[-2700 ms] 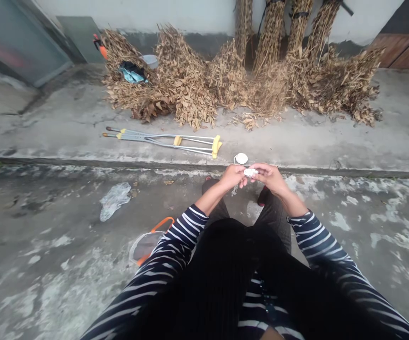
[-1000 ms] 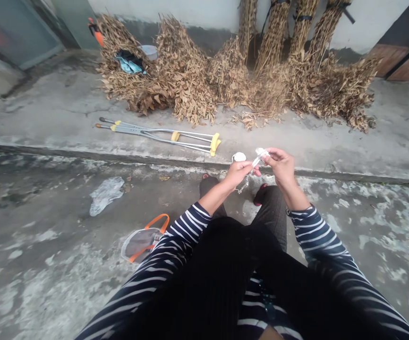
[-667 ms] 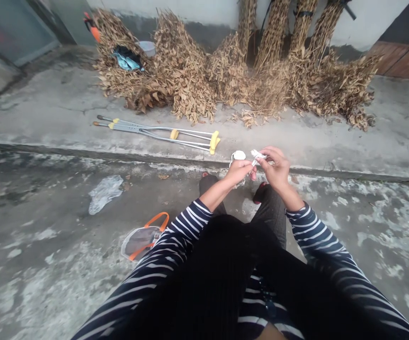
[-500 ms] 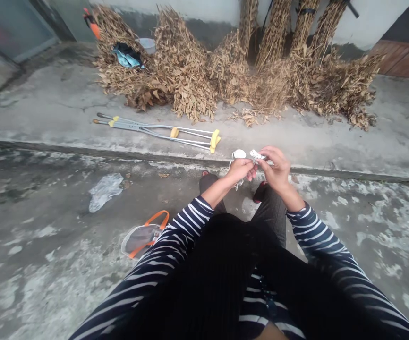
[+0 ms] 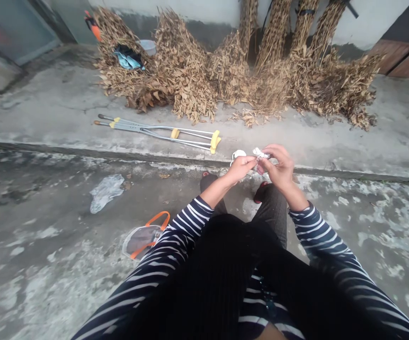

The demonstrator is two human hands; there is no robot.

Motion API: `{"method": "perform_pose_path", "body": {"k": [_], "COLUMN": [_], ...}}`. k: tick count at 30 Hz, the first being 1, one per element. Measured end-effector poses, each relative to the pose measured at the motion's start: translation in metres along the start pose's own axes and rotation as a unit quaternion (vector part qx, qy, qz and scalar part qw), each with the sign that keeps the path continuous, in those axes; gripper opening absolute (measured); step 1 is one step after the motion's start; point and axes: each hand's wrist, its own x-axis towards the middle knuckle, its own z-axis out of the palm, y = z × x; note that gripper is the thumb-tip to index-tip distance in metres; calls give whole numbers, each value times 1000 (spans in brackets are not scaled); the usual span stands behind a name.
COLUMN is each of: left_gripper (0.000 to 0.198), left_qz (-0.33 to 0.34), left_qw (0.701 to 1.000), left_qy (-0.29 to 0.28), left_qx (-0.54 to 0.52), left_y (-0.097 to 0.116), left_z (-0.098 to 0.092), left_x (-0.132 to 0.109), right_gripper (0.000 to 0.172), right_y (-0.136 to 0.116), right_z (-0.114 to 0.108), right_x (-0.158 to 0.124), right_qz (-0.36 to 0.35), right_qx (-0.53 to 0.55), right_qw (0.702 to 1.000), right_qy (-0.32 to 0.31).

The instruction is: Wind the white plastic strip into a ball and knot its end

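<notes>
In the head view both of my hands meet in front of me, above the step's edge. My right hand [image 5: 278, 167] pinches a small bundle of white cord [image 5: 260, 153] between thumb and fingers. Close against it, my left hand [image 5: 240, 169] is closed, its fingertips touching the lower part of the bundle. Just beyond the left knuckles shows a white rounded object [image 5: 239, 154], with a thin white cord looping at its left side. What kind of object it is I cannot make out, and my fingers hide part of the cord.
A pair of crutches [image 5: 158, 131] lies on the raised concrete ledge. Dried plant bundles [image 5: 193, 71] lean along the wall. On the lower ground at left are a clear plastic sheet [image 5: 107, 191] and a bag with orange handles [image 5: 140, 241].
My right hand has shifted slightly right with the white cord bundle. The left hand's fingers have straightened a little toward it, and the dangling cord below is less visible.
</notes>
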Motion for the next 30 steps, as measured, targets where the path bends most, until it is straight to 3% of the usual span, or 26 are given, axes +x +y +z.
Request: {"method": "perform_pose_path", "body": {"k": [2,6,9,17,21,30], "left_gripper": [25,20,18,17,21,17], "left_qz": [-26,-55,-69,-61,-43,-46], "left_qw": [999,995,993,995,993,999], "left_qy": [12,88,100,61,55,-19], "left_qx": [-24,5,-3,54,91,15], "left_y": [0,-3,-7,-7,4,25], "left_z": [-1,0,1,8,8,-8], "left_x": [-1,3,8,-1,-13,-20], "right_gripper": [18,14,11,11,13,15], "right_y": [1,-5,-11,-1,12,25], "right_z": [1,6,7,-3,-7,-4], "right_x": [-1,-4,-6,-1,-6,-17], "right_qz": [-8,-45,-66,-54,-57,-63], "right_qx": [-10,-9,2,-39,-62,-52], "right_qw": [1000,999,998,997,996,992], "right_qy": [-6,0,11,43,3,-101]}}
